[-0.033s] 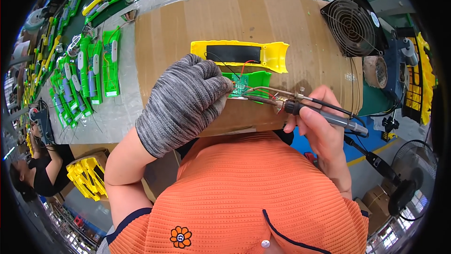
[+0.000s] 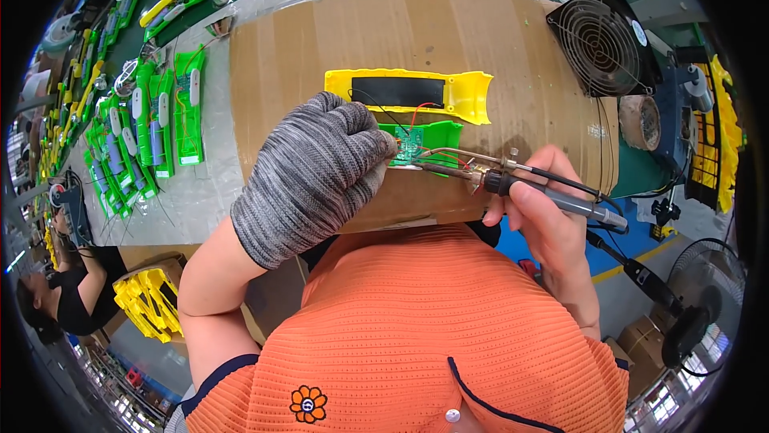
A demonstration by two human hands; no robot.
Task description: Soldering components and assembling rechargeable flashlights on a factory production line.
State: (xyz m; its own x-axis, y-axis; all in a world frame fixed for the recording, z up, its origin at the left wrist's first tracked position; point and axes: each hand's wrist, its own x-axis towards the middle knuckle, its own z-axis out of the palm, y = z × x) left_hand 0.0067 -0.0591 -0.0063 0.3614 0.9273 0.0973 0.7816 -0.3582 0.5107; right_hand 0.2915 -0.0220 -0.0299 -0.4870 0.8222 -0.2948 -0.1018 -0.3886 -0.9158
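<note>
A grey knitted glove covers my left hand (image 2: 316,169), closed over the left part of a green plastic casing half (image 2: 443,132). Whatever its fingertips pinch is hidden. Inside that casing sits a small green circuit board (image 2: 409,143) with thin red and black wires. My right hand (image 2: 549,213) grips a soldering iron (image 2: 553,197) with a thin metal tube fixed alongside. Both the iron's tip and the tube's end reach the board beside my left fingertips. Just beyond lies a yellow casing half (image 2: 469,95) with a black panel (image 2: 398,92) inside, wired toward the board.
Cardboard (image 2: 384,32) covers the work surface. Several green casings with boards and batteries (image 2: 156,128) lie at the left. A square black fan (image 2: 601,42) and a tape roll (image 2: 640,122) stand at right. A box of yellow parts (image 2: 150,302) and another person (image 2: 76,293) are at lower left.
</note>
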